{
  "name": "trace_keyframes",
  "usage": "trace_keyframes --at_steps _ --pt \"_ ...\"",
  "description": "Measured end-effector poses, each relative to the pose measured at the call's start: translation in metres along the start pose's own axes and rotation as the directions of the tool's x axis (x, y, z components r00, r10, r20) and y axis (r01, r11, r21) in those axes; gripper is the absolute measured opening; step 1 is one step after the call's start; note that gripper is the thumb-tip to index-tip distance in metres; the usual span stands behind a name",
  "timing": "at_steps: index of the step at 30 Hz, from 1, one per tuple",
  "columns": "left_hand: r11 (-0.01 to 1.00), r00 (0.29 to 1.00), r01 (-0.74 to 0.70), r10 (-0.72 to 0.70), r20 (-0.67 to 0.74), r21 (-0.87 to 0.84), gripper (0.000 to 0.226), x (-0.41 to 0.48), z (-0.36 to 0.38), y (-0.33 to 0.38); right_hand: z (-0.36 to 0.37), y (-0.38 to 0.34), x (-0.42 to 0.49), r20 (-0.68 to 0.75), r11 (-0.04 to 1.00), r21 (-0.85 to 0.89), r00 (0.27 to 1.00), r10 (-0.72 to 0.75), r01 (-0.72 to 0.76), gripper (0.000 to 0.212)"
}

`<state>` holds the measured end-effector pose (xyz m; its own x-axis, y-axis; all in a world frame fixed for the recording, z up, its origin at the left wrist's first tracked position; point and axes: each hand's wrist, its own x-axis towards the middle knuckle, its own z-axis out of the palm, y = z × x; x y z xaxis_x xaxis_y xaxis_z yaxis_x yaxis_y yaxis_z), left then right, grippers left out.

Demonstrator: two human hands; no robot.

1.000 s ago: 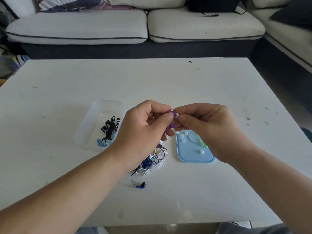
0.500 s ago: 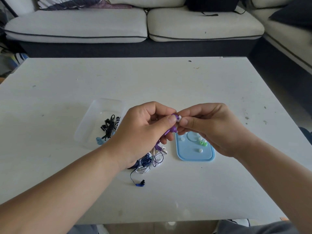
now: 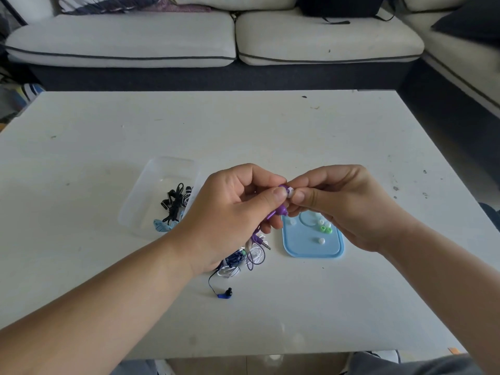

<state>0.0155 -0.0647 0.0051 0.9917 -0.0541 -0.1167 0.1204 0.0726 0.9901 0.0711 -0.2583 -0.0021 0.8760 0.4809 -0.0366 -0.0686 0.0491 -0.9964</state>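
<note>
A purple plastic earbud is being grasped by the left hand. Its white silicone tip is being pinched by the right hand.

We are gripping the purple earbud in our left hand and pinching a white ear tip onto it with our right hand. A blue tray carrying loose tips is lying at 5 o'clock from the earbud, tangled cables at 7, a clear box at 9.
</note>
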Motion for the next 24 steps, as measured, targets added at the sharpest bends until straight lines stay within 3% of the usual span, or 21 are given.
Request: trace_keyframes --at_steps 8,19,24 --pt "1.0 1.0 -0.008 0.008 0.0 0.012 0.007 0.0 0.002 -0.001 0.0011 0.0034 -0.0026 -0.038 0.999 0.022 0.998 0.048 -0.048 0.016" --pt "0.962 0.978 -0.185 0.2 -0.059 0.202 0.007 0.003 -0.0005 -0.0082 0.0061 0.006 -0.0013 -0.022 0.981 0.157 0.992 0.121 -0.116 0.022" --pt "0.959 0.977 -0.191 0.207 -0.057 0.21 0.007 0.003 -0.0006 -0.0091 0.0065 0.0044 -0.0021 -0.051 0.99 0.114 0.995 0.091 -0.085 0.025"
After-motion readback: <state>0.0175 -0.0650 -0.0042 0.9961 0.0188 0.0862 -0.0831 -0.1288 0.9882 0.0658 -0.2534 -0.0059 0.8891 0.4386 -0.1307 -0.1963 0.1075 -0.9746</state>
